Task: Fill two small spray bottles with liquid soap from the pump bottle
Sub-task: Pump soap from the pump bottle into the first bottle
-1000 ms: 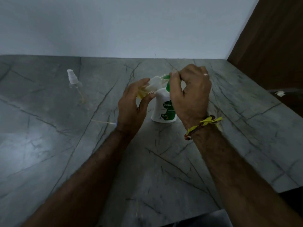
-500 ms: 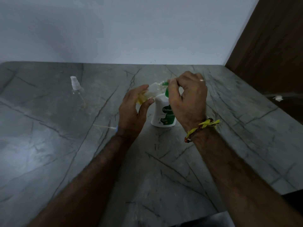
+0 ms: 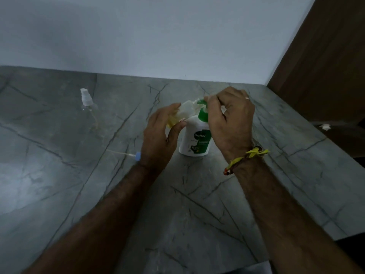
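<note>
The left hand (image 3: 158,135) is gripping a small clear bottle (image 3: 182,113), tilted with its mouth at the green spout of the pump bottle (image 3: 195,139), which is standing on the grey table (image 3: 197,214) between both hands. The right hand (image 3: 231,119) is curling its fingers over the pump head. A second spray bottle (image 3: 87,101) is standing well apart to the left, and a loose sprayer top (image 3: 136,156) is lying by the left wrist.

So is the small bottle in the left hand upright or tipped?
Tipped. The left hand holds the small bottle slanted, its mouth raised toward the pump bottle spout, with yellowish liquid pooled at its lower end.
</note>
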